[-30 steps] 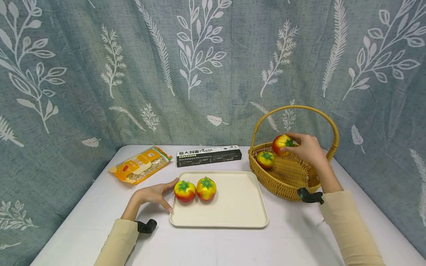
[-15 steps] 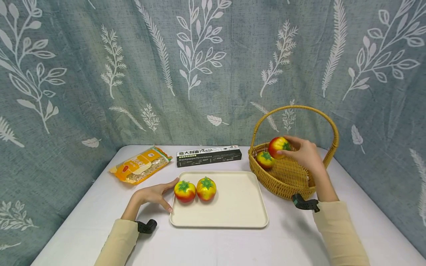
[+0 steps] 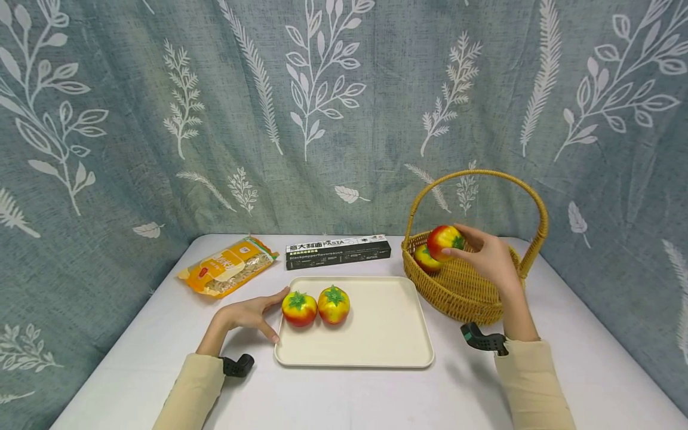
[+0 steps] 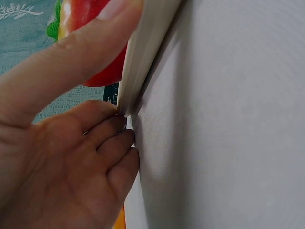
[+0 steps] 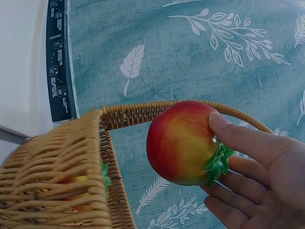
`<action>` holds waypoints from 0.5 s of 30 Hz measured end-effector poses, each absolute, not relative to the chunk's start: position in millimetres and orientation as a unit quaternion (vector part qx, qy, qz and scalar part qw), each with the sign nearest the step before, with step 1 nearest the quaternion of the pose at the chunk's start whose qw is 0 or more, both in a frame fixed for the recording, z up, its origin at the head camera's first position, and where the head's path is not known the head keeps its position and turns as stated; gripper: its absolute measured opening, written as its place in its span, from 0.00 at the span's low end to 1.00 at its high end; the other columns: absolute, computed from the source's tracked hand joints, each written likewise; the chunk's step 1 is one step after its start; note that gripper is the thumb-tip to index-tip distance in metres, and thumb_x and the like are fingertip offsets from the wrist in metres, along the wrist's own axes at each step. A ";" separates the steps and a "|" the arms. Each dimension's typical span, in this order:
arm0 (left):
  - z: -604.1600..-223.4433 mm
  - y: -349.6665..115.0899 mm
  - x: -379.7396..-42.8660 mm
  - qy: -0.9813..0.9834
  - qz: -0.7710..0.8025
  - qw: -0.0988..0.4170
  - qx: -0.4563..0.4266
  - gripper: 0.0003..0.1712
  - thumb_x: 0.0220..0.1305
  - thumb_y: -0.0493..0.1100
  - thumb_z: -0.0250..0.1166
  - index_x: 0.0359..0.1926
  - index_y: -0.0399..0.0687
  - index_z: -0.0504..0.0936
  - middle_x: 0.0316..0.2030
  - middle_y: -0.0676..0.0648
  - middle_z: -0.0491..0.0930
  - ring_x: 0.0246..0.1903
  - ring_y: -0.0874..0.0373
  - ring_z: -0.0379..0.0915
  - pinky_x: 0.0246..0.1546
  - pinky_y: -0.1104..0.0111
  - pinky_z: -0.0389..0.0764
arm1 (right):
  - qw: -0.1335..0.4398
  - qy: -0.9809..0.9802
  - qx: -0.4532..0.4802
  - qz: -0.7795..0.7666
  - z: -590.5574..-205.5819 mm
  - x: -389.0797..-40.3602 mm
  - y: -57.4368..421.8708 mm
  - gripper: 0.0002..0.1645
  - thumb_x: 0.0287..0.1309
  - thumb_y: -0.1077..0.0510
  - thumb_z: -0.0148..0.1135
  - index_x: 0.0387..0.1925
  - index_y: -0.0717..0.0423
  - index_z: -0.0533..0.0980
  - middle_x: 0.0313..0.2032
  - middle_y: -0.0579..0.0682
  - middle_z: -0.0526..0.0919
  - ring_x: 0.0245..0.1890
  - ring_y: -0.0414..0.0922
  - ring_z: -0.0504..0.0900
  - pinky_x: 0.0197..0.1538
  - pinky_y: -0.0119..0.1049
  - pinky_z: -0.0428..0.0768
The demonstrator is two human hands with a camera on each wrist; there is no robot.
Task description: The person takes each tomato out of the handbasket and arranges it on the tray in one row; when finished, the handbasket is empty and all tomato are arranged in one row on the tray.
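Note:
In the head view, my right hand [image 3: 486,255] holds a glossy red-and-yellow tomato [image 3: 444,242] with a green leafy top above the wicker basket [image 3: 462,292]. The right wrist view shows the thumb on one side of this tomato [image 5: 183,143] and fingers behind its leaves. A second tomato [image 3: 427,260] lies in the basket, partly hidden by the held one. My left hand [image 3: 251,313] grips the cream tray [image 3: 384,325] at its left edge, with the thumb on the rim [image 4: 138,52]. Two similar tomatoes, left [image 3: 299,309] and right [image 3: 334,305], sit side by side on the tray.
A black-and-white pasta box [image 3: 338,253] lies behind the tray. To its left is an orange food packet [image 3: 230,266]. The basket's tall handle [image 3: 478,173] arches above and behind the right hand. A patterned curtain [image 3: 344,119] encloses the white table [image 3: 344,397].
My right hand has moved left and slightly down with the tomato, which now overlaps the one in the basket. The left hand and the tray have stayed still.

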State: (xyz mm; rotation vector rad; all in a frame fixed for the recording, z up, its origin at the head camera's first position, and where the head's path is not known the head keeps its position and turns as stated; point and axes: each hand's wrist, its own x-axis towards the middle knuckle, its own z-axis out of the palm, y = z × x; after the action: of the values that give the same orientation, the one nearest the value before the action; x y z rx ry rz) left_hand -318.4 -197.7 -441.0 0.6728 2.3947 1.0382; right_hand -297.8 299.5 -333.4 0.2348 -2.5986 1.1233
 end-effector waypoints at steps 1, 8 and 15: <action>-440.8 -197.5 -318.3 0.867 0.375 0.222 0.242 0.68 0.40 0.43 0.81 0.75 0.40 0.45 0.73 0.35 0.45 0.72 0.39 0.36 0.70 0.47 0.41 | 0.152 -0.905 0.083 0.390 -334.6 -297.6 299.0 0.46 0.53 0.39 0.68 0.69 0.56 0.65 0.64 0.63 0.69 0.62 0.63 0.68 0.59 0.58 0.70; -439.6 -196.9 -317.2 0.869 0.373 0.222 0.238 0.68 0.40 0.43 0.81 0.75 0.41 0.46 0.73 0.35 0.45 0.72 0.38 0.37 0.69 0.45 0.41 | 0.155 -0.906 0.086 0.385 -336.8 -297.4 293.8 0.46 0.53 0.40 0.68 0.68 0.56 0.66 0.64 0.62 0.70 0.63 0.61 0.68 0.61 0.56 0.69; -440.0 -197.3 -317.8 0.871 0.366 0.221 0.240 0.68 0.40 0.43 0.81 0.75 0.41 0.46 0.73 0.35 0.46 0.72 0.38 0.37 0.69 0.45 0.42 | 0.154 -0.903 0.096 0.389 -335.2 -293.8 286.4 0.45 0.52 0.39 0.69 0.68 0.54 0.67 0.63 0.61 0.71 0.63 0.60 0.68 0.60 0.57 0.70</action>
State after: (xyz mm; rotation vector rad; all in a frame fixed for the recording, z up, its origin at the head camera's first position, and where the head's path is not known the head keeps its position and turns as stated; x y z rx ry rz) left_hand -317.8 -197.3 -440.0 0.6628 2.4079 1.0128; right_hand -293.8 286.4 -335.2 0.2757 -2.5887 1.1141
